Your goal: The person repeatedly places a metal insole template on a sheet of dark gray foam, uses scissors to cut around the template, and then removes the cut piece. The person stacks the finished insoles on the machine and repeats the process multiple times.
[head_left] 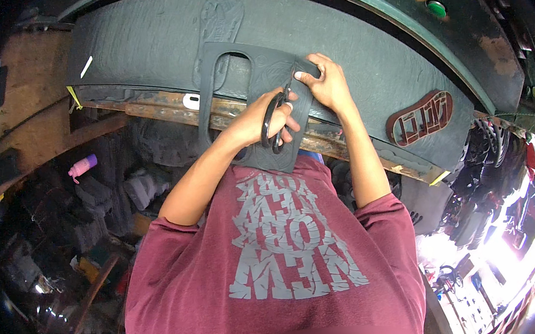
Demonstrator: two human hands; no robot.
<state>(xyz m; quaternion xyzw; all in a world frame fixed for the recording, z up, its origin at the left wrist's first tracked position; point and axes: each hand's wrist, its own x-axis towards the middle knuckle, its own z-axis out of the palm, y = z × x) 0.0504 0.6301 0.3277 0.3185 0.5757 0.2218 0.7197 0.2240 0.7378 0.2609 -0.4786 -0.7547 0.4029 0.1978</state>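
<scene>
Rubbery sheet [272, 66], one, dark grey, lies partly over the workbench [138, 45] and reaches past its near edge toward the person. Farthest left, one pink-and-purple bottle [83, 167] shows beyond that edge (its surroundings are too dim to make out). One dark sole-shaped piece [221, 17] lies on the bench, partly under the sheet. The left hand [257, 114] has its fingers curled round the handles of one pair of black scissors [265, 126]; how far the blades part, I cannot tell. The right hand [329, 85] pinches the sheet's right edge, thumb on top. Farther right lies one red-brown sole shape [419, 118].
</scene>
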